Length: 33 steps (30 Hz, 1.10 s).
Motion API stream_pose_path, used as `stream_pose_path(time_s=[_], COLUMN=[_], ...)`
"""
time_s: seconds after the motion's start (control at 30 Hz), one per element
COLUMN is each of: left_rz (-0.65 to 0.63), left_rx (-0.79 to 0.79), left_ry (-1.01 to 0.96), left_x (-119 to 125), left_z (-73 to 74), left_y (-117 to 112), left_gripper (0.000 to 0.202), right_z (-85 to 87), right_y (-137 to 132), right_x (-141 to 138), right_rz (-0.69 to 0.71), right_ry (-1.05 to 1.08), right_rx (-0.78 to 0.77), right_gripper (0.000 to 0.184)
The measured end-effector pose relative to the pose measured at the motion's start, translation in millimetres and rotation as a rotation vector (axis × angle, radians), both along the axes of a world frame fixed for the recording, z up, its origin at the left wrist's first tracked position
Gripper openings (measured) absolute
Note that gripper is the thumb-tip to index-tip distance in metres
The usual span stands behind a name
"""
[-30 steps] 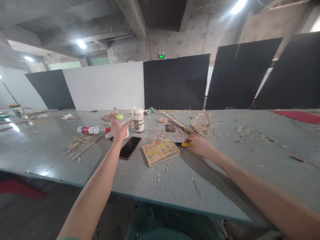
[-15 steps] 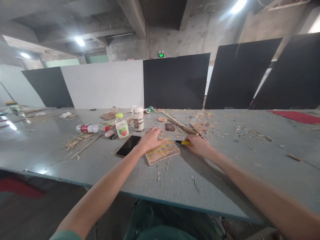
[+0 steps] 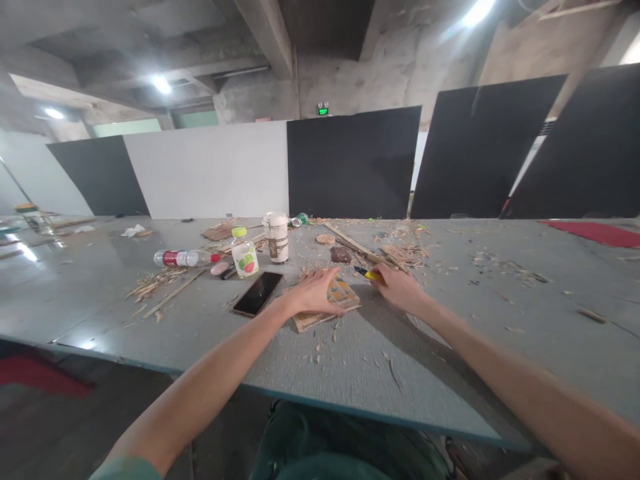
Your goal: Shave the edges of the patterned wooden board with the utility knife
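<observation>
Across a small flat wooden board (image 3: 345, 293) with yellow and green marks lies my left hand (image 3: 317, 291). Its thumb is at the near edge and its fingers at the far edge, covering much of the board. My right hand (image 3: 397, 287), just right of the board, is closed around a slim yellow-and-black tool (image 3: 373, 275). The dark end points left, towards the board; its exact kind is not clear. To the left of my left hand a dark-screened phone (image 3: 257, 293) lies flat. Behind the board sits a small dark brown block (image 3: 341, 254).
A paper cup (image 3: 276, 237), a green-capped bottle (image 3: 245, 255) and a lying plastic bottle (image 3: 183, 258) stand left of centre. Wood strips (image 3: 357, 247) and shavings are scattered over the grey table (image 3: 500, 347). Black and white panels (image 3: 350, 167) line the back.
My left hand has come down and nearer over the board, its thumb now at the near edge. The tool in my right hand has tilted, its dark end pointing further up.
</observation>
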<state>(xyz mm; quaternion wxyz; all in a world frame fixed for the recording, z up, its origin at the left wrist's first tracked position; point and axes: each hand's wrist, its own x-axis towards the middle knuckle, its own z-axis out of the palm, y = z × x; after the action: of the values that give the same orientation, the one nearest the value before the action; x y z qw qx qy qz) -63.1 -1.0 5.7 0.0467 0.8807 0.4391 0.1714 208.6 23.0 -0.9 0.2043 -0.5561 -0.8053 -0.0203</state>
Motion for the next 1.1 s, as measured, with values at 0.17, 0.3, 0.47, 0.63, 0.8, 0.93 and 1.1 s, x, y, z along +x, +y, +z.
stream_pose_path(time_s=[0.17, 0.3, 0.47, 0.63, 0.8, 0.93, 1.1], left_rz=[0.086, 0.162, 0.259, 0.316, 0.254, 0.217, 0.185], left_rx=[0.014, -0.023, -0.007, 0.089, 0.075, 0.059, 0.057], left_ry=[-0.202, -0.373, -0.663, -1.004, -1.176, -1.232, -1.262], left_x=[-1.7, -4.8, -19.0, -26.5, -17.4, -10.6, -5.3], left_z=[5.2, 10.0, 21.6, 29.7, 28.3, 28.1, 29.8], left_y=[-0.6, 2.8, 8.3, 3.1, -2.3, -4.2, -9.6], left_gripper=[0.085, 0.047, 0.061, 0.058, 0.052, 0.050, 0.049], right_z=[4.4, 9.3, 17.8, 26.1, 29.4, 30.1, 33.5], right_y=[-2.8, -11.6, -30.9, -49.7, -62.3, -66.8, -69.4], right_x=[-1.9, -6.9, -17.4, -27.9, -42.6, -51.3, -50.0], right_rz=[0.042, 0.128, 0.230, 0.403, 0.556, 0.594, 0.583], right_ry=[0.092, 0.148, 0.195, 0.115, -0.036, -0.192, -0.251], right_rx=[0.050, 0.115, 0.246, 0.391, 0.449, 0.573, 0.661], right_gripper=[0.026, 0.027, 0.028, 0.028, 0.026, 0.027, 0.028])
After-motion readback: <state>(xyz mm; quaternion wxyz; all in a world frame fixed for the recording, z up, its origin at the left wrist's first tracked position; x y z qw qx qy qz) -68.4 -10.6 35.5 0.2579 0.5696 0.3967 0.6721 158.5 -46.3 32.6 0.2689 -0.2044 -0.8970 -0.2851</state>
